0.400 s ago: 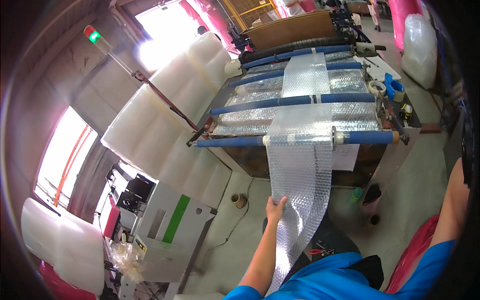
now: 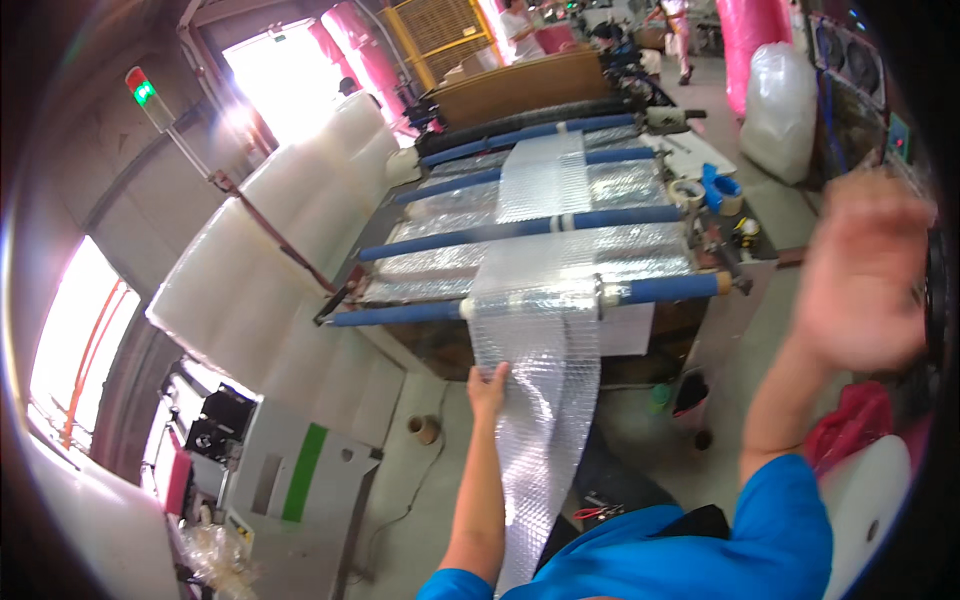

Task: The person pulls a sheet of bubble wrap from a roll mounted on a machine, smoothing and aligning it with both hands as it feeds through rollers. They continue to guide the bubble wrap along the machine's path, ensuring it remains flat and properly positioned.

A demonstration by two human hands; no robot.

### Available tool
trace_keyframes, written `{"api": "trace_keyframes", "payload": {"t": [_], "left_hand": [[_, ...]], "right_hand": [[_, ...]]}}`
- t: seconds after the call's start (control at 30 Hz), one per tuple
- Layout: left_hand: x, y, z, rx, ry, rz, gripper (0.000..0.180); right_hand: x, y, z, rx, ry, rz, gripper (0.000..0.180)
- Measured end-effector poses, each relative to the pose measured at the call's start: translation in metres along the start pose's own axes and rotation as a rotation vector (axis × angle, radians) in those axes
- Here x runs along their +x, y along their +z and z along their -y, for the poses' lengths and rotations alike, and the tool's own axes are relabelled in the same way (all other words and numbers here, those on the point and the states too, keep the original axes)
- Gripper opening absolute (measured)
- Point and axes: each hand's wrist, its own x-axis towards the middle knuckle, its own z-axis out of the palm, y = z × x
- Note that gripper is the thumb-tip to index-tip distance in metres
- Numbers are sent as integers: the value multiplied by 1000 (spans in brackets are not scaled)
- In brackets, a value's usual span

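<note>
A long strip of clear bubble wrap (image 2: 545, 385) runs over the blue rollers of a machine and hangs down toward my body. My left hand (image 2: 487, 388) grips the strip's left edge, thumb up, just below the front blue roller (image 2: 410, 314). My right hand (image 2: 866, 275) is raised at the far right, near dark equipment. Motion smears its fingers, so their shape and any contact are hidden.
Masking tape (image 2: 686, 193), a blue tape dispenser (image 2: 722, 188) and a yellow-black tape measure (image 2: 746, 232) lie at the machine's right. White foam rolls (image 2: 250, 265) stand left. A grey machine (image 2: 290, 480) is lower left; a cardboard tube (image 2: 423, 429) stands on the floor.
The view has swung right, so the machine appears farther left. My right hand has come up into view from the right edge. My left hand keeps its hold on the bubble wrap.
</note>
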Motion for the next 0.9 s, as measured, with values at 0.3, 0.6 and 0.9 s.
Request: {"api": "trace_keyframes", "payload": {"t": [0.3,0.6,0.9], "left_hand": [[32,-11,-46,-11,-34,119,53],[-88,-61,14,11,-257,124,57],[-78,-154,-63,-181,-172,166,21]], "right_hand": [[-281,-69,-135,-997,1036,-176,70],[-380,-77,-76,-1042,1300,-109,52],[-296,3,-42,-557,1587,-11,38]]}}
